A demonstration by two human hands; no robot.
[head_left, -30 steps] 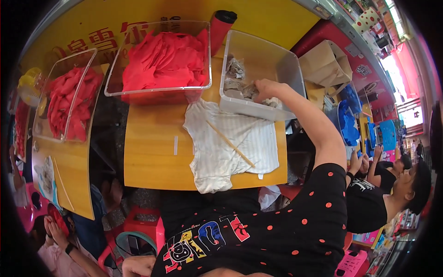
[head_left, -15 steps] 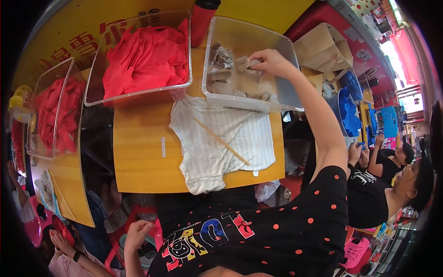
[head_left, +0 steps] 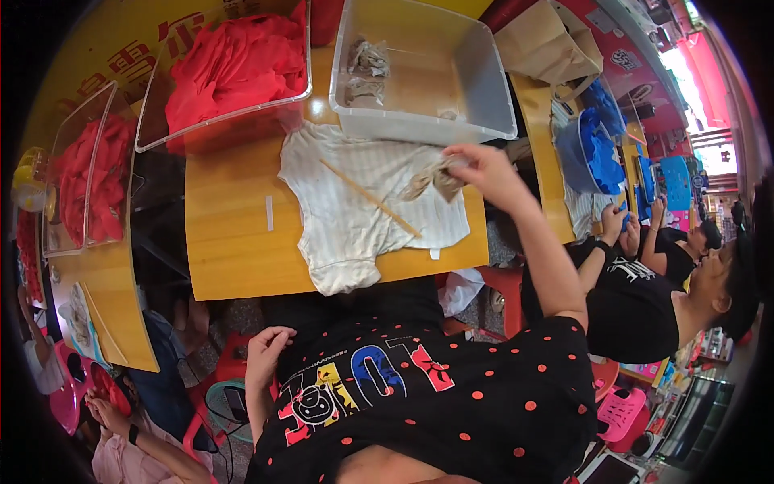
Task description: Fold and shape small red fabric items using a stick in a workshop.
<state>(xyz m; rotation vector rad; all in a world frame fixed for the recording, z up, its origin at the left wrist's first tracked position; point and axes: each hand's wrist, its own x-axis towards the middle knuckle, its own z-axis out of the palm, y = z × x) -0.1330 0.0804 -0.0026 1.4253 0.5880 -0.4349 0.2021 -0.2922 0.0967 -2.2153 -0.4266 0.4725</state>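
Note:
My right hand (head_left: 476, 173) is closed on a crumpled beige bundle (head_left: 438, 179), thin and slightly shiny. It hangs above the right part of a striped off-white garment (head_left: 322, 211) spread on the table. Across the garment lies a thin wooden stick (head_left: 371, 198) at a slant. Behind it stands a clear plastic bin (head_left: 419, 123), with crumpled bundles (head_left: 369, 60) at its left side. My left hand (head_left: 270, 348) is over my lap below the table edge, its fingers loosely curled, with nothing visible in them.
Another clear bin (head_left: 302, 90) holds a heap of red pieces (head_left: 238, 73) at the back left. A paper bag (head_left: 544, 44) and a blue tub (head_left: 574, 153) stand on the right-hand table. People sit at both sides. A white strip (head_left: 269, 214) lies left of the garment.
My right hand has come out of the clear bin toward me with the beige bundle. Fewer bundles show in the bin. My left hand has risen slightly, and the view has shifted.

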